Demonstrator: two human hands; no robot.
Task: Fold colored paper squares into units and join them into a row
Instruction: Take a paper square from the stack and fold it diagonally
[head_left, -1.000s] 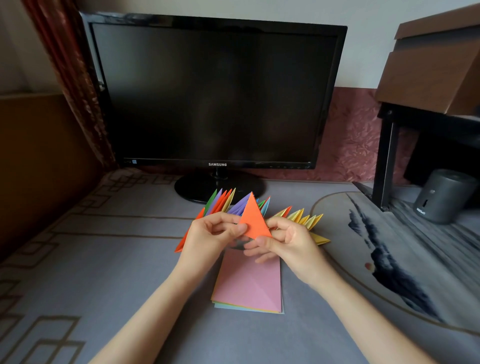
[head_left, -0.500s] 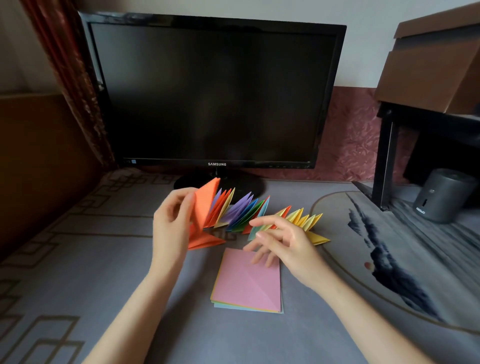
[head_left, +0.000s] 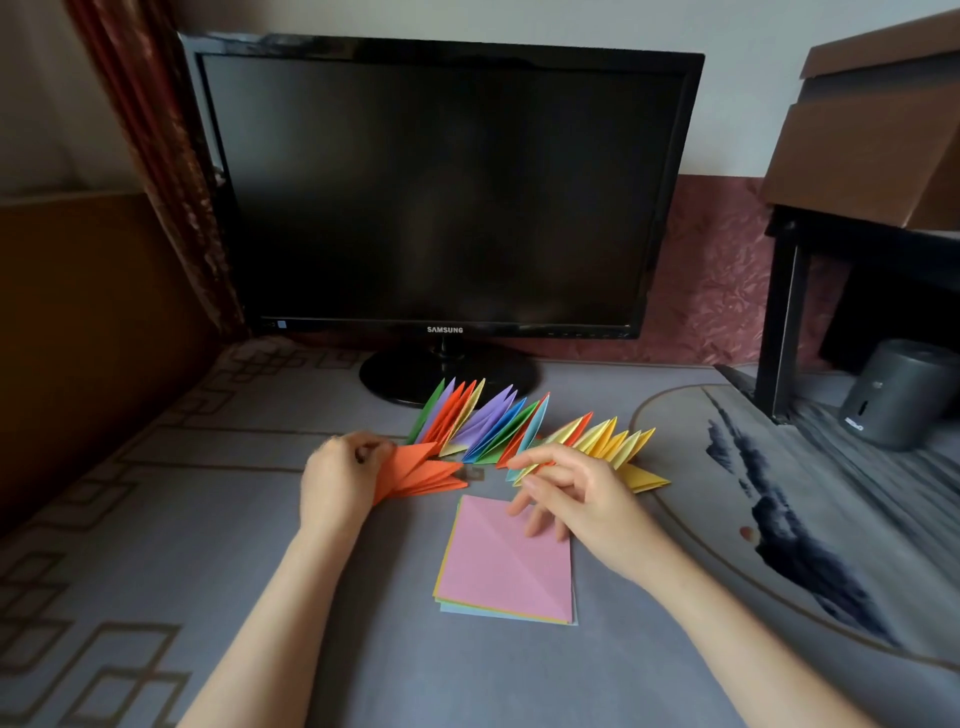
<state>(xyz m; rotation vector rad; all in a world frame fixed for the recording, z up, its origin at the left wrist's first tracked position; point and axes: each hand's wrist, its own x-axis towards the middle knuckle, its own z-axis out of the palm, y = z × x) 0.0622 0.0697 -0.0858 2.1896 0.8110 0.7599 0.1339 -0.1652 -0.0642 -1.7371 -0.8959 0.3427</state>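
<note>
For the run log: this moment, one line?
left hand: grips orange units | right hand: relaxed above pink squares | folded row: on table

Black Samsung monitor (head_left: 441, 187), screen dark, stood far centre on a round base (head_left: 387, 376). Red curtain (head_left: 156, 156) hung far left, brown panel (head_left: 78, 338) below it. Grey cloth (head_left: 156, 519) with line pattern covered the table. Round ink-painted mat (head_left: 810, 525) lay right. Cardboard box (head_left: 872, 140) sat far right on a black frame (head_left: 779, 312); grey cylinder (head_left: 898, 395) just beside the frame.
</note>
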